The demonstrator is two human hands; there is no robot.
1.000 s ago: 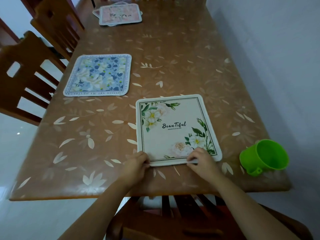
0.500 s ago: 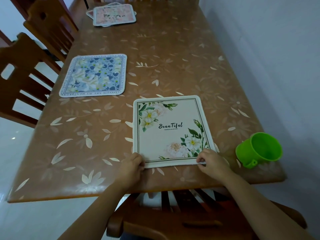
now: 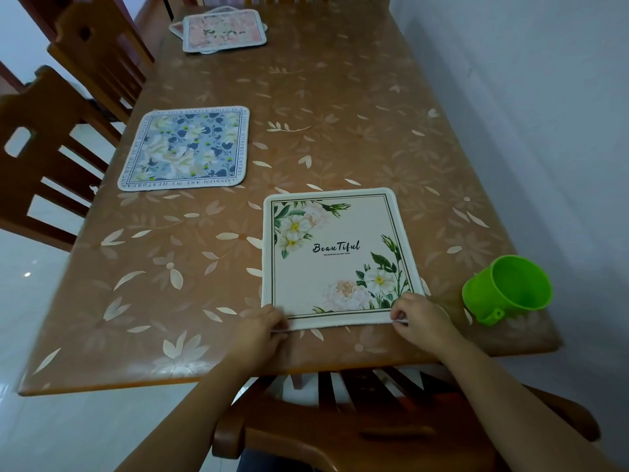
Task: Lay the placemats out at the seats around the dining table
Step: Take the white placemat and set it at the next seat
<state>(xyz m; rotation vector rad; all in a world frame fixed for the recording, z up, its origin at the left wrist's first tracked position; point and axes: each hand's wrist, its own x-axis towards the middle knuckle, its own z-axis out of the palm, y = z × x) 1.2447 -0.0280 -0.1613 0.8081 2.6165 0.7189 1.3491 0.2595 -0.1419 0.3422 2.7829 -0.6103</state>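
A cream placemat (image 3: pixel 335 257) with white flowers and the word "Beautiful" lies flat at the near end of the brown dining table (image 3: pixel 340 114). My left hand (image 3: pixel 263 330) pinches its near left corner. My right hand (image 3: pixel 420 318) pinches its near right corner. A blue floral placemat (image 3: pixel 185 148) lies flat at the table's left side, in front of a chair. A small stack of pink placemats (image 3: pixel 223 30) rests at the far left corner.
A green plastic cup (image 3: pixel 509 287) stands at the near right corner, close to my right hand. Two wooden chairs (image 3: pixel 51 137) line the left side and another chair (image 3: pixel 357 424) sits below the near edge. A white wall (image 3: pixel 544 114) runs along the right.
The cream placemat has been turned from askew to square with the near edge. My right hand has shifted outward to the near right corner. The view tilted slightly.
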